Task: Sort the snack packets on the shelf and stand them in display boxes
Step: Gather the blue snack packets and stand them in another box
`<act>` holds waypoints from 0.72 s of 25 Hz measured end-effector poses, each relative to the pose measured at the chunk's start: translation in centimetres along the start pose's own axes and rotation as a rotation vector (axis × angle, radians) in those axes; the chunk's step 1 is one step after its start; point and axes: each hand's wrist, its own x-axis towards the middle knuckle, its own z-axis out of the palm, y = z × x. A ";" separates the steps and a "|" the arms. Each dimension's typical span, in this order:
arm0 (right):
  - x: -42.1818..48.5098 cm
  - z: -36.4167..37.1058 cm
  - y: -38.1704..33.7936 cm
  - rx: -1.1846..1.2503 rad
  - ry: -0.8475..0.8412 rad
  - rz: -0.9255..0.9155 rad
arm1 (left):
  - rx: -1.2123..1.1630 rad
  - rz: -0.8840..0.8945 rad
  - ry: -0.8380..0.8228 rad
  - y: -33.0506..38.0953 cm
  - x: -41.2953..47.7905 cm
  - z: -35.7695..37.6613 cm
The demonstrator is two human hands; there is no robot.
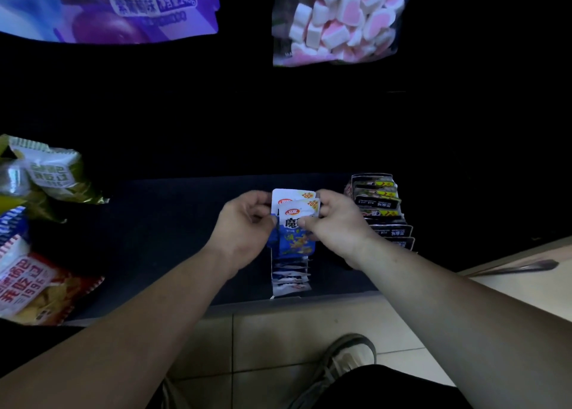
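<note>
Squared up and lowered straight, the blue snack packets (295, 222) should slot upright into the display box (291, 280) just below the hands. The left hand (244, 224) and right hand (339, 222) pinch the packets' side edges, fingers curled. A second box of black packets (382, 210) stands just beside the right hand.

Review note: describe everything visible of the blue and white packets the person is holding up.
The two blue and white packets look glossy, one overlapping the other: white tops with a red oval logo and an orange 20% corner, blue below with black characters. They are upright, facing the camera, above a display box of similar packets. The left hand pinches their left edge, the right hand their right edge.
</note>
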 end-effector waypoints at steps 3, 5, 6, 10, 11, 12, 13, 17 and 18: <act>0.2 0.4 0.1 0.021 0.013 0.007 | 0.036 0.023 0.007 0.2 0.0 0.0; 0.1 0.6 0.6 -0.022 -0.003 0.032 | 0.038 0.009 -0.039 -0.1 -0.3 0.3; 0.1 0.7 1.0 -0.064 -0.011 0.049 | 0.040 -0.011 -0.070 -0.5 -0.5 0.5; -0.2 0.4 2.3 -0.287 0.000 0.040 | 0.083 -0.112 -0.191 -2.0 -1.0 1.2; -0.2 0.3 2.4 -0.302 -0.004 0.030 | 0.091 -0.113 -0.202 -2.1 -1.0 1.4; 0.0 0.3 2.4 -0.288 -0.012 0.031 | 0.097 -0.108 -0.201 -2.3 -0.8 1.5; 0.0 0.3 2.5 -0.262 -0.027 0.043 | 0.102 -0.105 -0.189 -2.4 -0.6 1.5; 0.5 0.6 2.8 -0.236 -0.097 0.111 | 0.169 -0.097 -0.195 -3.1 -0.5 1.5; 0.6 0.4 2.9 -0.237 -0.096 0.118 | 0.196 -0.096 -0.219 -3.5 -0.7 1.6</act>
